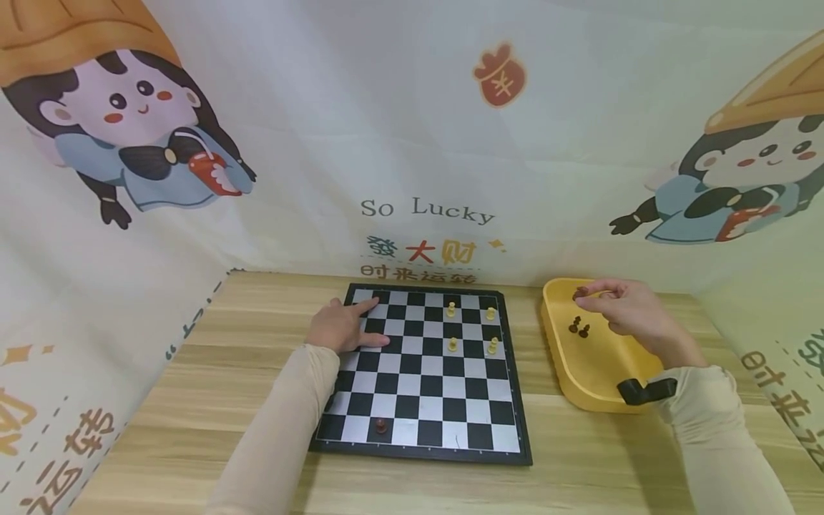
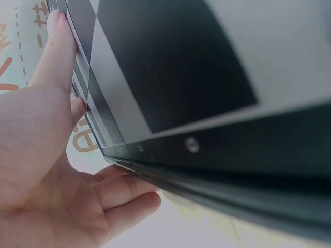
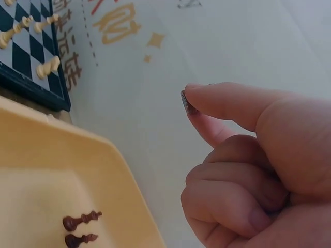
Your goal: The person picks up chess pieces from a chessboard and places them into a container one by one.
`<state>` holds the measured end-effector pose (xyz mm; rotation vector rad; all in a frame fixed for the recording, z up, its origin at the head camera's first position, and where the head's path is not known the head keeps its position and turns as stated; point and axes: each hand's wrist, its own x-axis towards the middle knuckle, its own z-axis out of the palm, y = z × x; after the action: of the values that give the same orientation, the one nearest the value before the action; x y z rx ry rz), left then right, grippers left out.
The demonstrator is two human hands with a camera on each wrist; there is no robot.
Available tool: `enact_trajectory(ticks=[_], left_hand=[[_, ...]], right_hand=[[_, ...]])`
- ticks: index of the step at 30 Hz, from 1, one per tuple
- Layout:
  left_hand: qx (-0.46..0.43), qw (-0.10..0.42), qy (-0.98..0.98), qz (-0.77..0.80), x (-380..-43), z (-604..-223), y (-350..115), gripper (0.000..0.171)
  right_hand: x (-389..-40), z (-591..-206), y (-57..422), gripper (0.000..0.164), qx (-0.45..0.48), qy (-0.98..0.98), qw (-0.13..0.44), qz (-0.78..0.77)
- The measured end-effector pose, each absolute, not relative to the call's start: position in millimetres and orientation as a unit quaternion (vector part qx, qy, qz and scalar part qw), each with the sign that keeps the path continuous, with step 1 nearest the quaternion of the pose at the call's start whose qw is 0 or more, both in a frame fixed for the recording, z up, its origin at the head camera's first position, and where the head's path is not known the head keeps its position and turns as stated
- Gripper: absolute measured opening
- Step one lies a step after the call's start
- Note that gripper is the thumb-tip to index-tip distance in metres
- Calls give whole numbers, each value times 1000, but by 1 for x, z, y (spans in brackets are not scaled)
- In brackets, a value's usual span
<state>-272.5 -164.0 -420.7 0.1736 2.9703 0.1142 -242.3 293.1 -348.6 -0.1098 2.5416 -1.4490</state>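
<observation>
My left hand [image 1: 336, 327] rests on the left side of the chessboard [image 1: 410, 452], index finger and thumb laid straight on the squares; in the left wrist view, other fingers [image 2: 124, 192] bend against the board's edge. Over the back of a yellow tray [image 1: 566, 383], my right hand [image 1: 624, 307] pinches a dark brown chess piece [image 1: 580, 292] between thumb and index finger. Its remaining fingers [image 3: 222, 191] are curled in, and most of the piece is hidden. Two dark brown chess pieces [image 3: 81, 220] lie side by side in the tray below this hand.
Several cream chess pieces [image 1: 453, 344] stand on the board's right part. One dark red-brown piece [image 1: 381, 426] is on its front row, left of centre. The tray stands right of the board on a wooden table [image 1: 193, 400], with a printed cloth [image 1: 309, 143] behind.
</observation>
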Motion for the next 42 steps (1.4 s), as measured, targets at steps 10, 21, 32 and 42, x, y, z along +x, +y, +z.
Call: enact_trajectory(ticks=[10,21,32,42], left_hand=[[59,75,995,34,-273,-420,-164,96],[57,76,995,33,-273,-420,-164,95],[48,81,995,40,-273,-422,-163,96],[47,85,994,47,-273,-423,-164,95]], right_hand=[[-252,-363,308,42,-2,861,111,-496],[-255,-379,312,39,3,844,132,-519],[-262,-385,309,46,-1,840,141,-524],[-265,-392,309,26,-4,823,148,-548]])
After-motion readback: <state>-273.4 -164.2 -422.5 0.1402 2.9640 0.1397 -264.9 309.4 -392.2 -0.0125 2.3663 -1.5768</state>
